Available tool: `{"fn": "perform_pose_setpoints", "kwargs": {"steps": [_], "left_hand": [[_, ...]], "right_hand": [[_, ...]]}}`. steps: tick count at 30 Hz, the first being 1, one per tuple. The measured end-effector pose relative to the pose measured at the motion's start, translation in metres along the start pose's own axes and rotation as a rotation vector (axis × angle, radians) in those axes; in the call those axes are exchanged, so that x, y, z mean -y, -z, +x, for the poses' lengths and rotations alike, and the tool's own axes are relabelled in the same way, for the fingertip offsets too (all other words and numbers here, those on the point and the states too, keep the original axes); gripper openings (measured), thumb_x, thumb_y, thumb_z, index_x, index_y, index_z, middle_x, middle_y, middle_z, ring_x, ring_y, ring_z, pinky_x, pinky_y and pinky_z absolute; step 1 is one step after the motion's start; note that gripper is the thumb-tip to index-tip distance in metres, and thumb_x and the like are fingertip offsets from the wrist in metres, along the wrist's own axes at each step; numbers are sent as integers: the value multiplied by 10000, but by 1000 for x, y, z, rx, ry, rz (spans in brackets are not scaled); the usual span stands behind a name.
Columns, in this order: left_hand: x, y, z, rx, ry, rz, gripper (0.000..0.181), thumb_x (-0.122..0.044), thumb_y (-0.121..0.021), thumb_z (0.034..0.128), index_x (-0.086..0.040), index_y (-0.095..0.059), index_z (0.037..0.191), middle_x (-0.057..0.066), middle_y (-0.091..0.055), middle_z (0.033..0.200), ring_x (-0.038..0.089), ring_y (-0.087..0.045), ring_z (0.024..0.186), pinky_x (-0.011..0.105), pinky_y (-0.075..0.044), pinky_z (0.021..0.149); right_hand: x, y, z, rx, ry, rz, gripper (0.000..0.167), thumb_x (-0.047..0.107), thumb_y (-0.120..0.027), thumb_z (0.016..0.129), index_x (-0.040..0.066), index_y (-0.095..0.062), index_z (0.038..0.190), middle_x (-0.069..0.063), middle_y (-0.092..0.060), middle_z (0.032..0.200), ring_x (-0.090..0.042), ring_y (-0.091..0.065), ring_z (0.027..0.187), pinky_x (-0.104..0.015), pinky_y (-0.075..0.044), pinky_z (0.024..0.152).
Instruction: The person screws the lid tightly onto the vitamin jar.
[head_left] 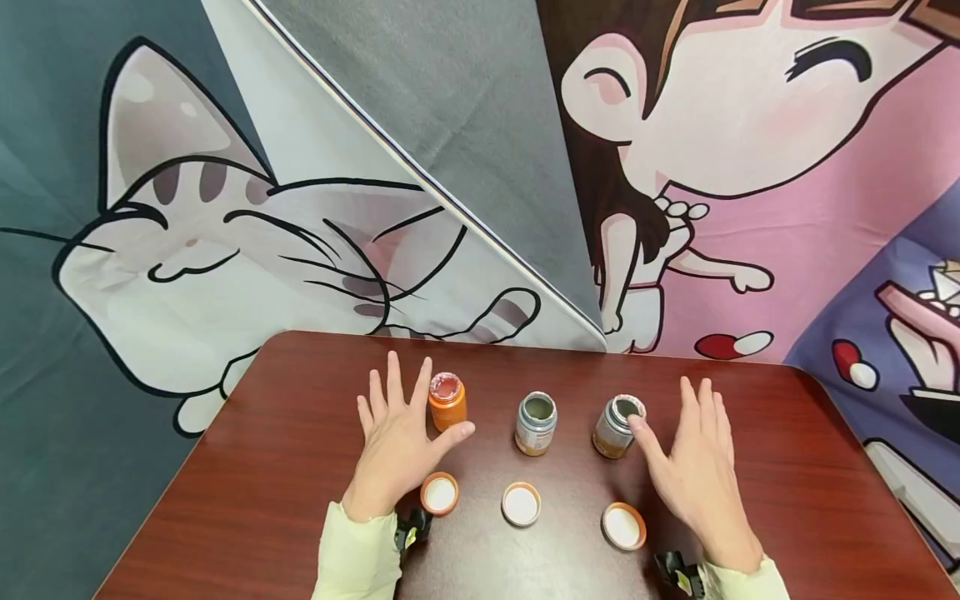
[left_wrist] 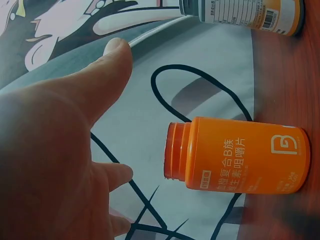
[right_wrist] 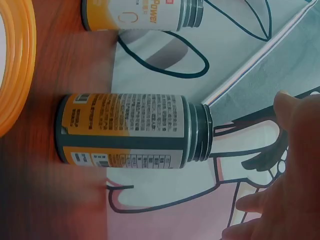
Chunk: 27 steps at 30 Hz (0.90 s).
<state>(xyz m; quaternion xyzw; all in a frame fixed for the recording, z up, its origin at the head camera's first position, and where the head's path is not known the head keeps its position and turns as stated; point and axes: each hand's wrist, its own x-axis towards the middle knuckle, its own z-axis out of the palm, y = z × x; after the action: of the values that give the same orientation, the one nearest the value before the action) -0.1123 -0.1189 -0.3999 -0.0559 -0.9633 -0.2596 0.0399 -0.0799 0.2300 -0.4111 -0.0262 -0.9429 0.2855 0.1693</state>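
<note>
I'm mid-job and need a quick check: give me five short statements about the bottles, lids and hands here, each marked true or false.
1. The orange bottle stands upright and uncapped. True.
2. The left hand grips the orange bottle. False: it is apart from the bottle and holds nothing.
3. The middle grey bottle stands between the orange bottle and the right grey bottle. True.
4. Every bottle has its lid on. False: the left lid, middle lid and right lid lie on the table.
5. The right hand holds nothing. True.
</note>
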Motion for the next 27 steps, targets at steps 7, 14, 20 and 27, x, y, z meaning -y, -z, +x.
{"fn": "perform_pose_setpoints", "kwargs": {"steps": [7,14,20,27], "left_hand": [[2,1,-1,34,9,-12,1117,-684,-662,838,-161,-74,1631,173,129,1662,520,66,1484,717,-21,1127],[6,4,-5,64,11,-43,1093,-661,-663,852,-143,-96,1629,181,107,1665,523,58,1484,714,-53,1129],[12,5,-10,75,11,-48,1095,-646,-679,850,-129,-107,1627,189,94,1665,523,21,1485,685,-79,1146],[18,7,-16,65,3,-62,1088,-629,-707,837,-109,-159,1620,206,6,1666,510,-107,1478,663,-231,1125]], "right_hand": [[7,-1,0,-18,42,40,866,407,-641,963,-32,-206,1570,-334,-140,1605,-501,-92,1483,-632,-68,1173],[17,-3,1,-14,76,82,833,379,-659,957,-35,-254,1556,-328,-159,1603,-506,-109,1479,-642,-86,1166],[26,-3,1,-33,104,108,803,341,-672,951,-15,-279,1554,-317,-186,1601,-486,-124,1483,-618,-96,1173],[37,-7,0,-50,158,147,775,319,-683,943,-12,-317,1540,-295,-224,1599,-466,-153,1481,-592,-121,1177]]}}
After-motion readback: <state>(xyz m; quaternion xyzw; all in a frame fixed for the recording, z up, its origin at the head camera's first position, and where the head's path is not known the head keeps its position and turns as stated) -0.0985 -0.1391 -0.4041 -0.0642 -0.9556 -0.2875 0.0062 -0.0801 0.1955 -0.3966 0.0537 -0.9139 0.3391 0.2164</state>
